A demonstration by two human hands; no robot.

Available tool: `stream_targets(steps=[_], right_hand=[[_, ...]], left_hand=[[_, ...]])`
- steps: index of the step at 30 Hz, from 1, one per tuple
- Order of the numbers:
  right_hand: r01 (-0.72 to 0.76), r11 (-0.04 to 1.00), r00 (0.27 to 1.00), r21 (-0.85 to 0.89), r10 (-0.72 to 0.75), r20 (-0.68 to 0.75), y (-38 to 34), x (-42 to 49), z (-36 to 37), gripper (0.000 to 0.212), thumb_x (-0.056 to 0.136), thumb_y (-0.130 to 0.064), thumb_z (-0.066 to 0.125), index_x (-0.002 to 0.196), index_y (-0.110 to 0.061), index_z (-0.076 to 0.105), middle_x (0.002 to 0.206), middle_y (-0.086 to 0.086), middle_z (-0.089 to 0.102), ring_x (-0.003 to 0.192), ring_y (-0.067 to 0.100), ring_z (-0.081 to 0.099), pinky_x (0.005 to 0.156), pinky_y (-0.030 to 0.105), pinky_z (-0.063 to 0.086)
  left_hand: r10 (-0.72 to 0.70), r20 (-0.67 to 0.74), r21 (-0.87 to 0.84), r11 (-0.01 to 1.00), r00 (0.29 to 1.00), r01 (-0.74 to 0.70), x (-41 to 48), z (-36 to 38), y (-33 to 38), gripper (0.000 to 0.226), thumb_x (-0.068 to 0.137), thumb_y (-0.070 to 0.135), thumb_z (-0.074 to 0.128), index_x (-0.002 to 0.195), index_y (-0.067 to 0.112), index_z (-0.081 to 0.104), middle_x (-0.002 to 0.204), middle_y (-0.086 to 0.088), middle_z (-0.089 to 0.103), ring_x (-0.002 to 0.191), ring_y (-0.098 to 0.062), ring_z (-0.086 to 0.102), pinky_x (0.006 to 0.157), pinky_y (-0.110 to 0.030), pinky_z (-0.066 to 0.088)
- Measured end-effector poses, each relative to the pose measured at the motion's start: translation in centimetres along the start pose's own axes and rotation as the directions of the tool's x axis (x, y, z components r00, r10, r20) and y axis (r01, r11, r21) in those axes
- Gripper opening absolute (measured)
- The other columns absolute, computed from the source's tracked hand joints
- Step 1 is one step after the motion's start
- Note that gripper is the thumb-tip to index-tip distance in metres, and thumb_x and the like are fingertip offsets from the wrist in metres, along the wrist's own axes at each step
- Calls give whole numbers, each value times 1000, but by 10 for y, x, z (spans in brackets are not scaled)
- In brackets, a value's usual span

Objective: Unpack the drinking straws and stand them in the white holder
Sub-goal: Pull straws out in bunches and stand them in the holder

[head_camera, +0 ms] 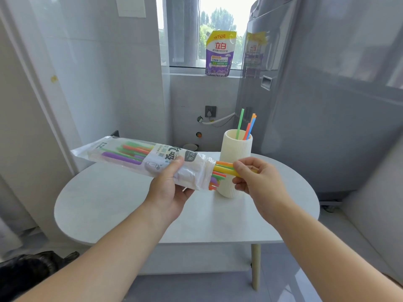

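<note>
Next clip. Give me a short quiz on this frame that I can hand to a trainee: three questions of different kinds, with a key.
1. True or false: coloured straws already stand in the white ribbed cylindrical holder.
2. What does the right hand pinch? A) yellow straws sticking out of the packet's open end; B) the holder's rim; C) nothing.
3. Which hand grips the clear plastic straw packet, held above the round white table?
Key: 1 true; 2 A; 3 the left hand.
</note>
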State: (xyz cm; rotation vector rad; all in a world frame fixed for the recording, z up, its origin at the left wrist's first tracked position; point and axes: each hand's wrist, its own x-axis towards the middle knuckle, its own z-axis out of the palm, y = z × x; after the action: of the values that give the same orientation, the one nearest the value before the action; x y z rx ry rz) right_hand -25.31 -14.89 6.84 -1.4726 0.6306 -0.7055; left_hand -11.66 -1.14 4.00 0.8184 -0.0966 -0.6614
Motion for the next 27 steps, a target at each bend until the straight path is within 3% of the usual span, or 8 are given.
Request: stream_targets(steps=[6,12,14,18,22,27], right_hand=[[-33,999,998,-19,34,52,-2,-2,-1,4,88,-18,76,90,-15,74,85,10,73,69,15,69,65,25,57],[-102,979,995,174,99,27,-4,6,-18,4,88,-10,75,92,-9,74,79,10,71,63,16,69,61,24,57],[-151,943,988,296,136,69,-3,4,-18,14,84,-11,78,97,-9,73,80,11,71,62,17,69,60,25,57],[-217,862,976,458,202,82,0,0,-11,60,64,-23,85,118,-6,64,103,18,74,76,23,76,65,28,60],[-259,794,966,550,226,127,4,-5,-1,58,65,-24,83,115,-4,63,89,13,76,77,19,76,64,26,60],[-260,746,964,613,235,123,4,-9,9,61,66,-27,81,120,-4,63,101,14,72,79,17,74,60,22,58]], left_hand=[[1,-8,-5,1000,1000,-1,0,1,-1,40,93,20,70,131,24,61,104,-2,81,91,-19,78,60,-34,62],[6,-3,-36,999,1000,-6,1,-2,7,33,93,21,69,125,22,64,95,-1,81,86,-18,78,64,-34,63],[4,-17,-49,999,1000,-5,2,-3,10,35,93,22,69,128,21,64,95,-1,80,88,-19,77,68,-34,64],[-5,-31,-79,997,1000,3,1,-2,13,35,93,22,69,127,21,65,103,-2,80,97,-21,75,74,-35,64],[-1,-28,-82,997,1000,-2,0,0,13,40,93,23,69,132,21,62,97,-2,80,93,-21,76,71,-34,65],[10,-14,-86,996,1000,-12,-1,0,12,42,93,21,69,134,22,61,95,-2,81,88,-20,78,66,-34,64]])
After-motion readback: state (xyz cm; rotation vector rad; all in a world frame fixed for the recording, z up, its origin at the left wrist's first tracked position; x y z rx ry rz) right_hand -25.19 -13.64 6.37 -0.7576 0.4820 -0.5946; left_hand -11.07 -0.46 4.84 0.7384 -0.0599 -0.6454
